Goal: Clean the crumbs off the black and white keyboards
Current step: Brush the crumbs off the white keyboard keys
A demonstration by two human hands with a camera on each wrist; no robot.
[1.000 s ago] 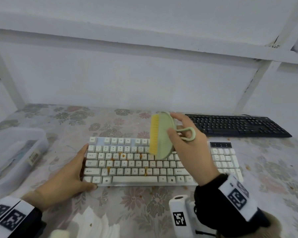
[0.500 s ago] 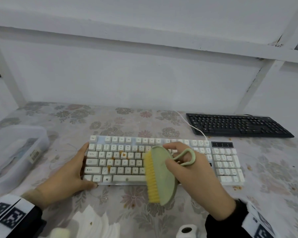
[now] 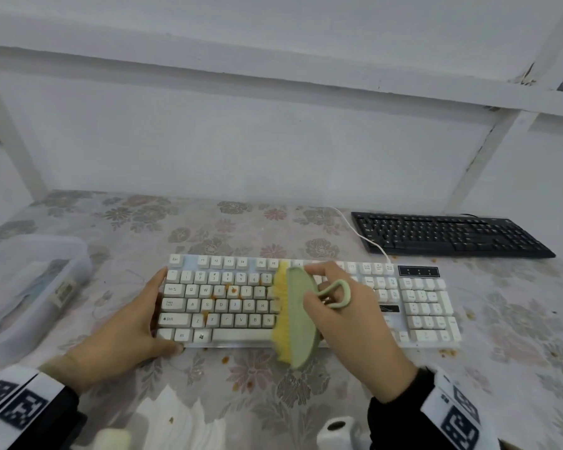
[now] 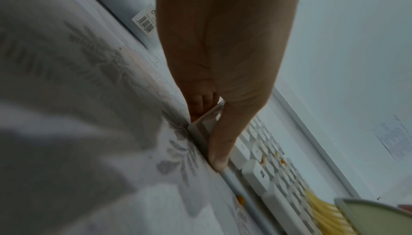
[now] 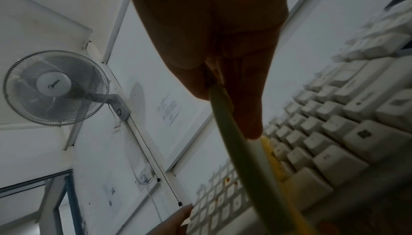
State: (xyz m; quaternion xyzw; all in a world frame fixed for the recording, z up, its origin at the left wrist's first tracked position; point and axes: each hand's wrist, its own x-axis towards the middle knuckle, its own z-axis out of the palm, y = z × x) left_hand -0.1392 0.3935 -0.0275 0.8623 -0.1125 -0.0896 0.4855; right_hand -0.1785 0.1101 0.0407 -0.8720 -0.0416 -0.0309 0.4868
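Observation:
The white keyboard (image 3: 228,303) lies across the middle of the table, with orange crumbs (image 3: 232,290) on its left keys. My left hand (image 3: 127,329) braces its left front corner, thumb (image 4: 220,150) along the front rim and fingers straight against the left end. My right hand (image 3: 348,316) grips a green brush (image 3: 301,319) on edge, its yellow bristles (image 3: 281,306) facing left and touching the middle keys. In the right wrist view the brush (image 5: 245,150) runs over the keys (image 5: 334,133). The black keyboard (image 3: 449,235) lies at the back right, with neither hand near it.
Loose crumbs (image 3: 225,359) lie on the flowered tablecloth (image 3: 241,228) before the keyboard and at its right front corner (image 3: 447,352). A clear plastic box (image 3: 30,287) stands at the left. White tissue (image 3: 176,414) and a white object (image 3: 335,430) sit at the near edge.
My right hand brought the brush from above the keyboard's back rows down toward its front edge, then a little back over the keys. The left hand has stayed at the corner.

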